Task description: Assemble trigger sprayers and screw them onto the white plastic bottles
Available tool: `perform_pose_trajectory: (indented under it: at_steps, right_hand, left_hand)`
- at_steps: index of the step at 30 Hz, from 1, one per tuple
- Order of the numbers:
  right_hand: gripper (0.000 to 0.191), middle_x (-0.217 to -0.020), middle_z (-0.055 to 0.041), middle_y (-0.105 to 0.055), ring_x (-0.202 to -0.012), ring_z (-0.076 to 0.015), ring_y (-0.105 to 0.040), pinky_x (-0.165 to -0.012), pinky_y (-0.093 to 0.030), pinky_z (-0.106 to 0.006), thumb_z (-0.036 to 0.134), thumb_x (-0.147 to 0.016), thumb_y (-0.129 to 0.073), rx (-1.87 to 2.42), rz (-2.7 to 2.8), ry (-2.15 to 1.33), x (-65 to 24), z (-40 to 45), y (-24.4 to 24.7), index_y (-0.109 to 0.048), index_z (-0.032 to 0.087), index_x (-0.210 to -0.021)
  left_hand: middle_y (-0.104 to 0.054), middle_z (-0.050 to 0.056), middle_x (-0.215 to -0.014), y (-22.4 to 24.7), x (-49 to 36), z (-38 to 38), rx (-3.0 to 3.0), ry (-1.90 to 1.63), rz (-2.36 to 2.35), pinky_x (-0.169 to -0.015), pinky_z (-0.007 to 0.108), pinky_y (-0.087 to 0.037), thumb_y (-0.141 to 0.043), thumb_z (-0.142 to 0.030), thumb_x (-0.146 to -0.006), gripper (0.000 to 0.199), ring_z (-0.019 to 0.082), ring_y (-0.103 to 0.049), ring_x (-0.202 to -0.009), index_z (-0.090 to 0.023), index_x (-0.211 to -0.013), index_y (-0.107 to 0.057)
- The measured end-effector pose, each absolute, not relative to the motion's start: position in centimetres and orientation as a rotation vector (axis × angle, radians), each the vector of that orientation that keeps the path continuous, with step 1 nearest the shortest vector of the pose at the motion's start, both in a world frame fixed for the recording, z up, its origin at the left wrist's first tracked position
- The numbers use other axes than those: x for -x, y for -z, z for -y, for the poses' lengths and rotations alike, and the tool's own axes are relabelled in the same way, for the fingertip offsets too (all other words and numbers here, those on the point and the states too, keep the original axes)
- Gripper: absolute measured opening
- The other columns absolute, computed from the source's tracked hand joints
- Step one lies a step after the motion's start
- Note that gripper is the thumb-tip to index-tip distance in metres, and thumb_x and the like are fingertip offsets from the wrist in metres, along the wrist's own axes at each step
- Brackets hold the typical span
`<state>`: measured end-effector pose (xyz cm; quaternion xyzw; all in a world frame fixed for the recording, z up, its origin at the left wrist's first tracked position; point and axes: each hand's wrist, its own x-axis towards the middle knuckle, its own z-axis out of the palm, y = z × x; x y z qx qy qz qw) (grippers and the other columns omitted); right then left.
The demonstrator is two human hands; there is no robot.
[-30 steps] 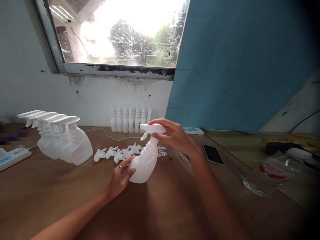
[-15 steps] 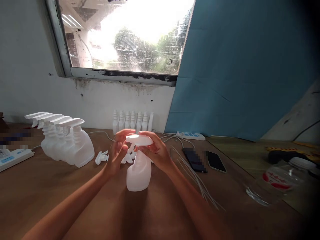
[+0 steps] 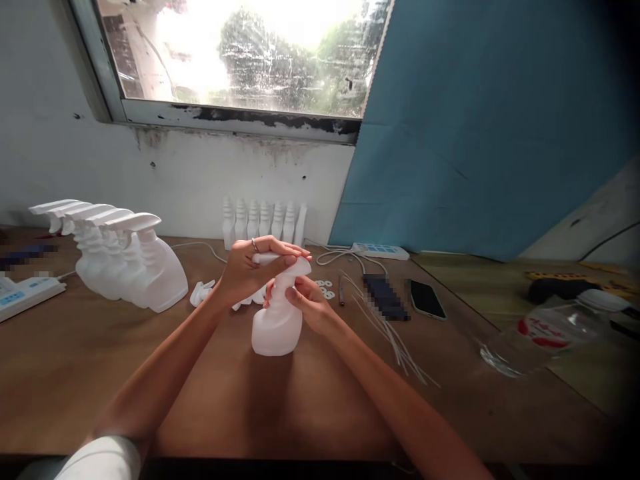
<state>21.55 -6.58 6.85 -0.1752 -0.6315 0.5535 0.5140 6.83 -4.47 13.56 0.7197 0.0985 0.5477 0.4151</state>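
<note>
We see one white spray bottle [image 3: 277,333] upright on the brown worktop [image 3: 210,387], in front of us and between our two hands. Our left hand [image 3: 250,267], with a ring [image 3: 253,245] on one finger, lies over the white spray head [image 3: 301,268]; its grip is closed on this head, the fingers along the top and the thumb against the side. Our right hand [image 3: 313,305] has its grip closed around the neck just below, with the thumb on the near side and fingertips showing at the far side. Behind the hands, partly hidden, we find loose white trigger parts [image 3: 201,293], and to the right of them small white washers [image 3: 326,292]. Further to the right we notice a thin pen-like stick [image 3: 341,292], some pale tubes [image 3: 400,350], a blurred dark object [image 3: 384,297], a phone [image 3: 427,300] and a clear bottle [image 3: 543,333] with a red label. On our left side stand several bottles with spray heads [image 3: 163,273], close together in a row. Near the wall [image 3: 200,173] we see a row of white bottles without heads [image 3: 241,223], and a power strip [image 3: 381,251] beneath the blue curtain [image 3: 450,120].
</note>
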Motion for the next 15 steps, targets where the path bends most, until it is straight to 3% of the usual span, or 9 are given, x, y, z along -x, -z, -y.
perform_pose_trajectory:
  at_steps: [4, 10, 15]
  right_hand:
    - [0.037, -0.087, -0.0084, -0.064, -0.081, -0.0232, -0.064, -0.065, -0.052, -0.034, 0.054, -0.084, -0.057, 0.434, 1.423, -1.279, -20.9, 6.8, -6.6, -0.058, 0.019, -0.095]
    - [0.032, -0.08, -0.0042, -0.063, -0.072, -0.0188, -0.062, -0.062, -0.05, -0.031, 0.045, -0.086, -0.058, 0.468, 1.374, -1.088, -19.6, 7.0, -6.7, -0.054, 0.021, -0.106]
    - [0.044, -0.072, 0.0016, -0.061, -0.062, -0.0161, -0.06, -0.059, -0.05, -0.031, 0.043, -0.079, -0.067, 0.59, 1.346, -1.066, -19.2, 7.5, -6.9, -0.046, 0.026, -0.114]
  left_hand:
    - [-0.073, 0.01, -0.092, -13.2, -6.9, 4.3, -1.807, -1.426, -0.22, -0.069, 0.034, -0.059, -0.071, -0.028, -0.078, 0.015, 0.024, -0.07, -0.088, -0.014, -0.077, -0.066]
    - [-0.073, 0.011, -0.094, -12.8, -6.7, 3.6, -1.775, -1.424, -0.211, -0.063, 0.032, -0.059, -0.071, -0.027, -0.078, 0.015, 0.024, -0.07, -0.086, -0.014, -0.076, -0.065]
    - [-0.073, 0.011, -0.093, -12.9, -6.6, 3.6, -1.758, -1.363, -0.24, -0.067, 0.034, -0.058, -0.072, -0.032, -0.076, 0.02, 0.025, -0.069, -0.089, -0.013, -0.076, -0.064]
